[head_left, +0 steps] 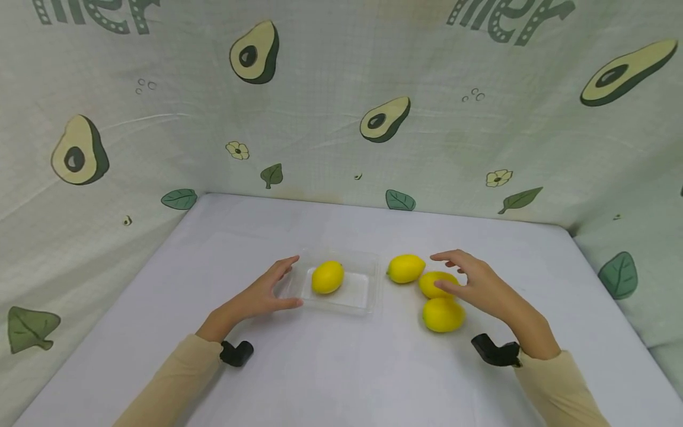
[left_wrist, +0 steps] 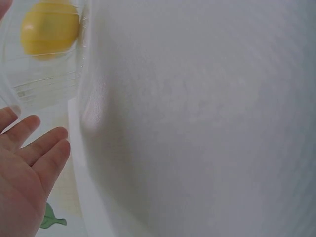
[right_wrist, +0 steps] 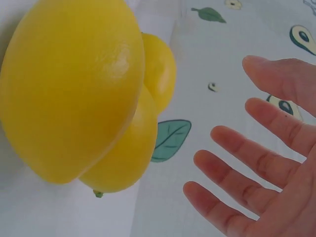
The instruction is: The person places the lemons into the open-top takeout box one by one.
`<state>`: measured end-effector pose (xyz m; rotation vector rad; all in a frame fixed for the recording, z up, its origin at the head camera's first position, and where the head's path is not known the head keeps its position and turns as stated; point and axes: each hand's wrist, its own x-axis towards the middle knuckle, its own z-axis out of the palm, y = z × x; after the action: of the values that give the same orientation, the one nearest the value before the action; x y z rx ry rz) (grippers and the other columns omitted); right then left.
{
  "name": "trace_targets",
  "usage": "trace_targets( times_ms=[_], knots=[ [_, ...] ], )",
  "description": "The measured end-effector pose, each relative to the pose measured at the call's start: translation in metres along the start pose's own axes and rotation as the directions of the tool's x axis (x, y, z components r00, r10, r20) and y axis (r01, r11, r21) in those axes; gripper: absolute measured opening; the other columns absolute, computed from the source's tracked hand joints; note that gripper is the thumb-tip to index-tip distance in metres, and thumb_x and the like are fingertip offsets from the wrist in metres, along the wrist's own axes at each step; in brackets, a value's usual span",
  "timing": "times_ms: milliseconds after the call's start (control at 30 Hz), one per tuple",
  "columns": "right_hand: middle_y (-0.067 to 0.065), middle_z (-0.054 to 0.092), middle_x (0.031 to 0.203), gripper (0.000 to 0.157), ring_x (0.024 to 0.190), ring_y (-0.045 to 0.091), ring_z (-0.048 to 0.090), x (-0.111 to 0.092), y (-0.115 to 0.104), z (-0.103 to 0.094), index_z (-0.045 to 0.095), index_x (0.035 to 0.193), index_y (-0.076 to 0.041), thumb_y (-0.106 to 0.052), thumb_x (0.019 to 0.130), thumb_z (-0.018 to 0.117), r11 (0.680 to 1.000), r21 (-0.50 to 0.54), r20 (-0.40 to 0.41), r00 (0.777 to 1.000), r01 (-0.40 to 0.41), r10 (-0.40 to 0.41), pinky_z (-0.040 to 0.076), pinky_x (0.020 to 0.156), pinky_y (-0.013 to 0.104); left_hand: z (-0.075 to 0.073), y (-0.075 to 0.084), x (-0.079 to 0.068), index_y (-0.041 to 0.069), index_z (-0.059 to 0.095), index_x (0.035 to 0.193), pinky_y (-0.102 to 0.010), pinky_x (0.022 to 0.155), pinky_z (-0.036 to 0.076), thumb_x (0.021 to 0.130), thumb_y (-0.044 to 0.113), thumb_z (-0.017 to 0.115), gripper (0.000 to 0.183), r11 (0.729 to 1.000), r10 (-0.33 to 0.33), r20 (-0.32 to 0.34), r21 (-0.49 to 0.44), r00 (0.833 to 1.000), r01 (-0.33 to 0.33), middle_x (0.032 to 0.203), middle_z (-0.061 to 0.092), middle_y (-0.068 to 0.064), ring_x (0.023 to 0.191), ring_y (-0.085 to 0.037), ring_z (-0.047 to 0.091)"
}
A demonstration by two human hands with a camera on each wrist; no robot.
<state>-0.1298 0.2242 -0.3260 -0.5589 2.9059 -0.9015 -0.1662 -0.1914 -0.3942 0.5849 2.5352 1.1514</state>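
A clear plastic tray lies mid-table with one yellow lemon inside. My left hand is at the tray's left end, thumb and fingers spread apart with the fingertips right at the rim. In the left wrist view its fingers look nearly straight. To the right of the tray are three more lemons: a back one, a middle one and a front one. Over the middle lemon hovers my right hand, its fingers apart and nothing between them; its thumb overlaps that lemon in the head view.
A white cloth covers the table. Behind and beside it hangs a pale curtain printed with avocados and leaves. Each wrist carries a black camera mount, the left one and the right one.
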Motion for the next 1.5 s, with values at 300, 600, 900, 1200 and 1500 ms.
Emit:
trace_targets(
  times_ms=[300,600,900,1200,1500],
  knots=[
    [0.013,0.053,0.130,0.054,0.110,0.033,0.051,-0.021,0.011,0.000,0.049,0.130,-0.010,-0.034,0.085,0.066,0.999,0.011,0.026,0.998,-0.050,0.050,0.046,0.089,0.053,0.001,0.001,0.001,0.015,0.017,0.149,-0.059,0.108,0.026,0.079,0.040,0.072,0.092,1.000,0.003,0.001,0.003,1.000,-0.003,0.152,0.021,-0.011,0.137,-0.038,0.027],
    [0.009,0.057,0.122,0.052,0.102,0.027,0.055,-0.035,0.020,0.006,0.053,0.124,-0.010,-0.033,0.082,0.070,1.000,0.029,0.069,0.998,-0.009,0.007,0.050,0.082,0.035,0.002,-0.001,0.000,0.015,0.017,0.149,-0.060,0.107,0.027,0.079,0.040,0.072,0.092,1.000,0.011,-0.003,0.012,1.000,-0.011,0.152,0.021,-0.012,0.136,-0.039,0.028],
    [0.005,0.058,0.115,0.051,0.096,0.020,0.055,-0.041,0.028,0.016,0.054,0.123,-0.010,-0.030,0.080,0.073,0.998,0.056,0.092,0.996,0.009,-0.014,0.050,0.079,0.030,0.002,-0.001,0.000,0.016,0.018,0.149,-0.060,0.107,0.027,0.078,0.042,0.072,0.093,1.000,0.009,-0.013,0.019,1.000,-0.008,0.152,0.021,-0.012,0.136,-0.038,0.028],
    [0.008,0.056,0.116,0.055,0.091,0.005,0.048,-0.043,0.037,0.025,0.053,0.126,-0.007,-0.029,0.079,0.073,0.995,0.088,0.089,0.995,0.040,-0.048,0.049,0.075,0.027,0.001,0.000,0.000,0.016,0.018,0.149,-0.060,0.107,0.028,0.078,0.042,0.072,0.093,1.000,0.007,-0.010,0.021,1.000,-0.007,0.152,0.021,-0.012,0.136,-0.038,0.028],
    [0.015,0.052,0.121,0.062,0.089,0.006,0.044,-0.041,0.039,0.033,0.046,0.130,-0.002,-0.028,0.080,0.072,0.988,0.156,0.123,0.992,-0.001,-0.018,0.050,0.071,0.023,0.002,-0.001,-0.001,0.016,0.017,0.149,-0.060,0.107,0.028,0.078,0.042,0.072,0.093,1.000,0.008,-0.012,0.023,1.000,-0.008,0.152,0.021,-0.012,0.136,-0.038,0.028]
  ],
)
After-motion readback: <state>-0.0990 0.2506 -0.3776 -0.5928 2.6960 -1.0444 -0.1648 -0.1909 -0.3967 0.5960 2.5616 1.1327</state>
